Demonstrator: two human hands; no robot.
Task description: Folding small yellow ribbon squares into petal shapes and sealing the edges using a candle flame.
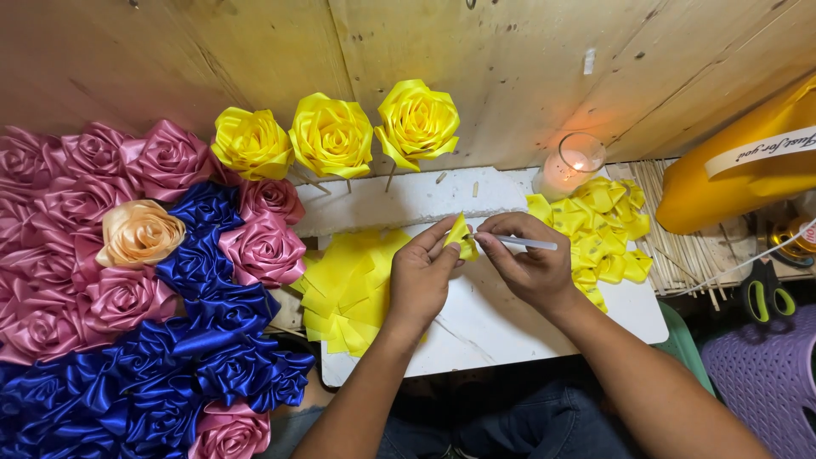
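Note:
My left hand pinches a small folded piece of yellow ribbon over a white foam board. Facing it, my right hand holds a thin white stick, its tip touching the folded piece. To the left of my hands lies a stack of flat yellow ribbon squares. A heap of folded yellow ribbon petals lies to the right.
Three finished yellow ribbon roses stand on sticks against the plywood wall. Pink, blue and one peach ribbon roses fill the left. A lit candle in a glass, wooden skewers, green-handled scissors, a yellow ribbon roll and a purple basket are on the right.

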